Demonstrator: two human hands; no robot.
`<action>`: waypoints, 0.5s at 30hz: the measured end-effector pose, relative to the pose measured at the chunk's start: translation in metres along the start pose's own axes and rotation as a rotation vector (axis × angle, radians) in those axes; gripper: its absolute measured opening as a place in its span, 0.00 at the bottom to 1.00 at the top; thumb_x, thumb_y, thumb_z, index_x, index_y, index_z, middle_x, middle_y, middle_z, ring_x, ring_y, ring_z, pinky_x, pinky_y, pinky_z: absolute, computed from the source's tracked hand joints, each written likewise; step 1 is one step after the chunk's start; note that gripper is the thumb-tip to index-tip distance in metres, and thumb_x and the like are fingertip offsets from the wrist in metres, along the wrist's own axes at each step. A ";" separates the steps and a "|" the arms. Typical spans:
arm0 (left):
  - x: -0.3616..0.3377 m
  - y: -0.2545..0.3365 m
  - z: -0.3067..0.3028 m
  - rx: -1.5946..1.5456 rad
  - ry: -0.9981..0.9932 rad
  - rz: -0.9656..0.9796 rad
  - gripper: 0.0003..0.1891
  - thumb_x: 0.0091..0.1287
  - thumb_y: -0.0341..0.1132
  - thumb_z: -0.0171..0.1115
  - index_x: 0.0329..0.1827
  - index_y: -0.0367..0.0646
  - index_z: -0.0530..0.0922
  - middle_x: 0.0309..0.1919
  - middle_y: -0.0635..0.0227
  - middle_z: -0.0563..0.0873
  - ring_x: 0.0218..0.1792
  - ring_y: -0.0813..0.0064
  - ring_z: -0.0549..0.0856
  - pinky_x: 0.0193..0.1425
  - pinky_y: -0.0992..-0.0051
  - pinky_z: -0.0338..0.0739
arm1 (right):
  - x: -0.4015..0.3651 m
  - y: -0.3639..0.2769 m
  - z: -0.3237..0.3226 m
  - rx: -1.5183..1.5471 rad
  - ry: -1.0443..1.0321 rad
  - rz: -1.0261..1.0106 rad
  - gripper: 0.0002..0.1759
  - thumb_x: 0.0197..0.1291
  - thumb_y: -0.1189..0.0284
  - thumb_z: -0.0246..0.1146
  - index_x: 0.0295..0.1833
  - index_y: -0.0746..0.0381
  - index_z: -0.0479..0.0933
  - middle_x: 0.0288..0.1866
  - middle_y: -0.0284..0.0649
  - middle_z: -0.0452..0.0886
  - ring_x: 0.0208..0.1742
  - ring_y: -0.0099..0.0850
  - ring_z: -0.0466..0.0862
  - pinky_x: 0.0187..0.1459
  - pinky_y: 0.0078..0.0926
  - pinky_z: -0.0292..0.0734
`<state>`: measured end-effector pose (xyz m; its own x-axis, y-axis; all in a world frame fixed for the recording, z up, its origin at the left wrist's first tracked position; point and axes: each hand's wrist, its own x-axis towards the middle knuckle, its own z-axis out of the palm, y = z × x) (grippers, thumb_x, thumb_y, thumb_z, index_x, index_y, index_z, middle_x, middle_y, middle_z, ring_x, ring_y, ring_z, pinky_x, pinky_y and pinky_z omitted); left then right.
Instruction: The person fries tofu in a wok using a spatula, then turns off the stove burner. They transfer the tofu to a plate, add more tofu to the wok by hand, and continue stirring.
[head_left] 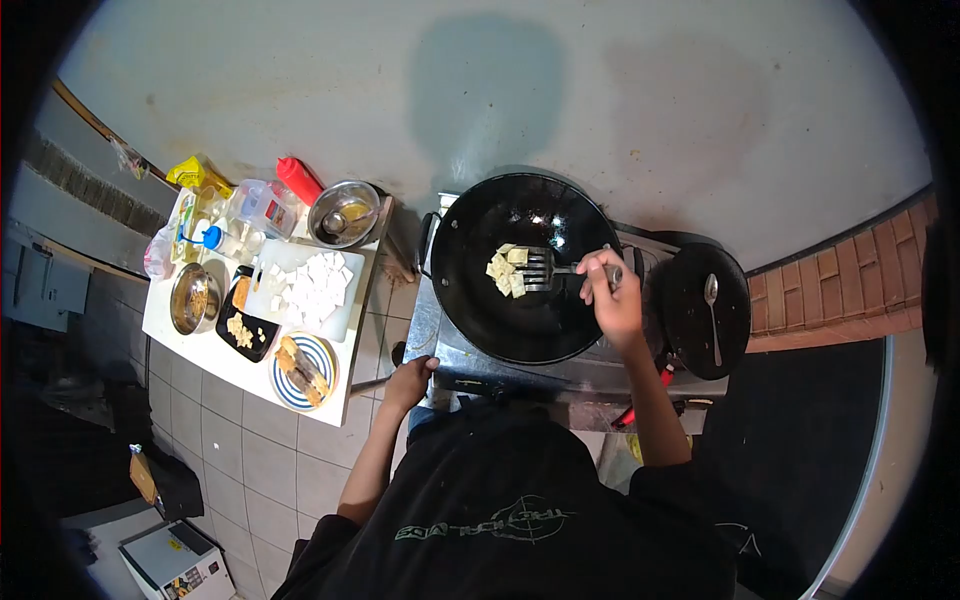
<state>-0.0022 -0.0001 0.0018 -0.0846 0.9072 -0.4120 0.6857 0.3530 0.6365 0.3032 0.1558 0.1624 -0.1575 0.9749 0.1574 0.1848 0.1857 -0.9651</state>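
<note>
In my right hand [612, 290] is the handle of a slotted metal spatula [538, 270], its head low inside a black wok [520, 325]. Pale yellow cubes [507, 270] lie in the wok against the spatula's left edge. The wok sits on a metal stove [480, 372]. My left hand [410, 382] is closed at the stove's front left edge, below and left of the wok; what its fingers hold, if anything, is too small to make out.
Left, a white table [240, 373] holds a cutting board [258, 300] with white cubes, a striped plate [318, 350], metal bowls and a red bottle [298, 180]. Right of the wok, a spoon [713, 320] lies on a black round pan [680, 310].
</note>
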 end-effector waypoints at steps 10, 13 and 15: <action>0.002 -0.005 0.005 0.016 0.007 -0.009 0.27 0.76 0.55 0.46 0.43 0.37 0.80 0.37 0.40 0.84 0.46 0.38 0.82 0.48 0.49 0.74 | -0.030 -0.043 0.010 -0.312 -0.151 -0.382 0.04 0.63 0.83 0.60 0.37 0.68 0.71 0.37 0.44 0.76 0.34 0.37 0.78 0.39 0.24 0.73; 0.002 -0.006 0.005 0.036 -0.009 -0.004 0.27 0.76 0.57 0.41 0.48 0.45 0.82 0.41 0.44 0.86 0.47 0.41 0.83 0.51 0.45 0.76 | -0.032 -0.046 0.008 -0.325 -0.152 -0.395 0.04 0.63 0.83 0.60 0.38 0.68 0.71 0.38 0.44 0.76 0.35 0.37 0.79 0.40 0.23 0.74; 0.001 -0.005 0.004 0.052 -0.004 -0.007 0.27 0.76 0.57 0.41 0.49 0.46 0.82 0.41 0.44 0.86 0.47 0.41 0.83 0.51 0.45 0.76 | -0.032 -0.049 0.006 -0.324 -0.150 -0.376 0.04 0.63 0.84 0.60 0.38 0.68 0.71 0.38 0.45 0.76 0.35 0.37 0.79 0.40 0.23 0.74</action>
<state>-0.0025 -0.0017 -0.0048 -0.0867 0.9041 -0.4185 0.7217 0.3466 0.5992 0.2930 0.1145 0.2032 -0.4042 0.8092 0.4264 0.3757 0.5719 -0.7292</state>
